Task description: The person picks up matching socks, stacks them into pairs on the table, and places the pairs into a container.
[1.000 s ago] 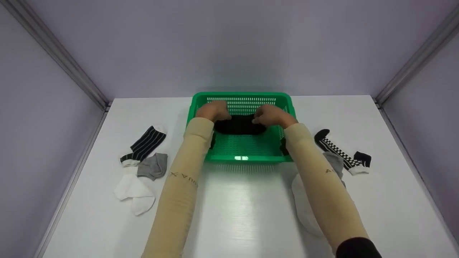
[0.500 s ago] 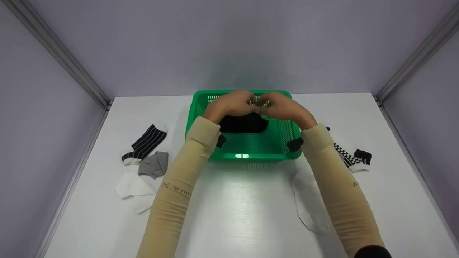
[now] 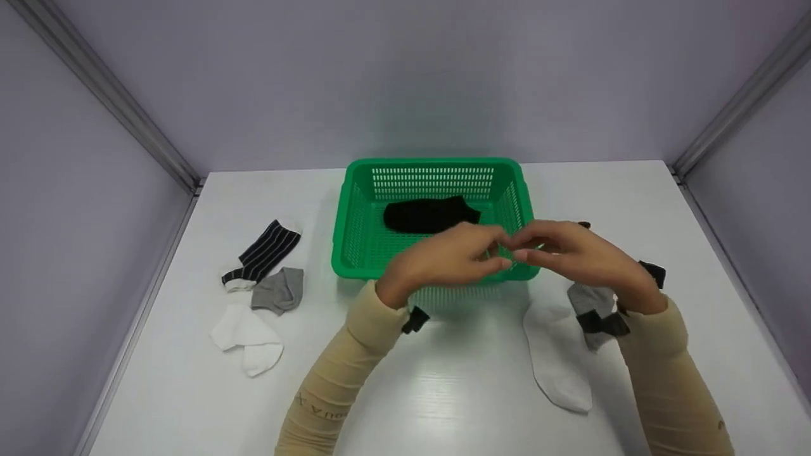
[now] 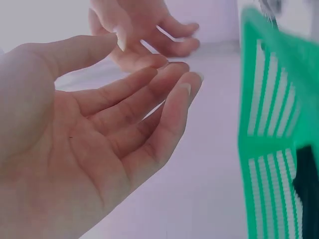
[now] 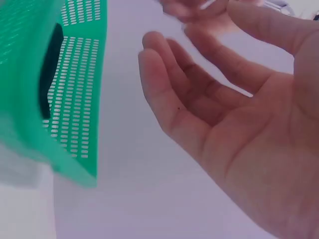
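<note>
A black sock (image 3: 427, 215) lies flat inside the green basket (image 3: 345, 237). My left hand (image 3: 447, 256) hovers over the basket's front rim, its fingers relaxed and its palm bare in the left wrist view. To its right, my right hand (image 3: 580, 256) is held above the basket's front right corner, also with loosely bent fingers and nothing in the palm. The fingertips of both hands come close together in the head view; whether they touch I cannot tell. Under the right hand and wrist lie a white sock (image 3: 557, 358) and a grey sock (image 3: 589, 296), the latter partly covered.
On the table's left lie a black striped sock (image 3: 266, 253), a grey sock (image 3: 279, 291) and a white sock (image 3: 247, 339). A black sock part (image 3: 652, 273) shows beyond the right wrist. Walls (image 3: 437, 76) close off the back and both sides.
Both hands have let go of the black sock, which stays in the basket. They have risen out and moved toward the front right, uncovering more of the basket.
</note>
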{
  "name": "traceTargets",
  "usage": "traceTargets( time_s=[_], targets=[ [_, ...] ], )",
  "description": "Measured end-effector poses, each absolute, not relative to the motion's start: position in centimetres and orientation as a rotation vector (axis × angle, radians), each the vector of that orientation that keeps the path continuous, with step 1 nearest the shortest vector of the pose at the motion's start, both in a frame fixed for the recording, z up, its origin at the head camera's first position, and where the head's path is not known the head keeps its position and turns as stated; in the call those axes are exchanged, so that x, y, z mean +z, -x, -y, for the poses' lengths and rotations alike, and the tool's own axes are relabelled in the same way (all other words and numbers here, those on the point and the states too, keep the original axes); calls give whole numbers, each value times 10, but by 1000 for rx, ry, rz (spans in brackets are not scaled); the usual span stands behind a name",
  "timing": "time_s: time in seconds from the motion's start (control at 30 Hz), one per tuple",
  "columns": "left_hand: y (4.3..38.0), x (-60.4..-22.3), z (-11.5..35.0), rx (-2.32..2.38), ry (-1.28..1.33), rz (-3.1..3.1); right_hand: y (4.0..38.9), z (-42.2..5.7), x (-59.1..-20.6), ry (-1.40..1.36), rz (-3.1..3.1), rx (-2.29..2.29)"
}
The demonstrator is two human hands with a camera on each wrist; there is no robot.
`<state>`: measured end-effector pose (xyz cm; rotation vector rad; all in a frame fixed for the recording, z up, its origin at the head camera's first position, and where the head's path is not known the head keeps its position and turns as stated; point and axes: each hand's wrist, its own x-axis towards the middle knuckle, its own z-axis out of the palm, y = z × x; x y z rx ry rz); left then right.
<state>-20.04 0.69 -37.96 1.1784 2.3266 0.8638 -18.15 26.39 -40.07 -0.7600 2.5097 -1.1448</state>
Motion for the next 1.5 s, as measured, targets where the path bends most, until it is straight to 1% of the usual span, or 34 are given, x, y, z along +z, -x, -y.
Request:
traceTargets(
  time_s=[0.27, 0.53, 0.77, 0.97, 1.23, 1.37, 1.5],
  targets=[
    [171, -423, -36, 809, -1237, -2250, 152, -297, -445, 740, -2523, -1092],
    [162, -477, -68, 660, -1242, -2267, 124, -320, -487, 487, -2516, -967],
    [159, -510, -87, 643, -1116, -2409, 101, -319, -502, 286, -2525, -820],
    [159, -527, -96, 660, -1049, -2514, 95, -312, -507, 68, -2572, -673],
    [148, -542, -104, 762, -879, -2597, 102, -306, -516, -82, -2615, -754],
    [146, -546, -106, 866, -846, -2631, 105, -303, -522, -35, -2646, -793],
    [147, -545, -101, 995, -786, -2597, 102, -298, -528, 90, -2659, -835]
  ],
)
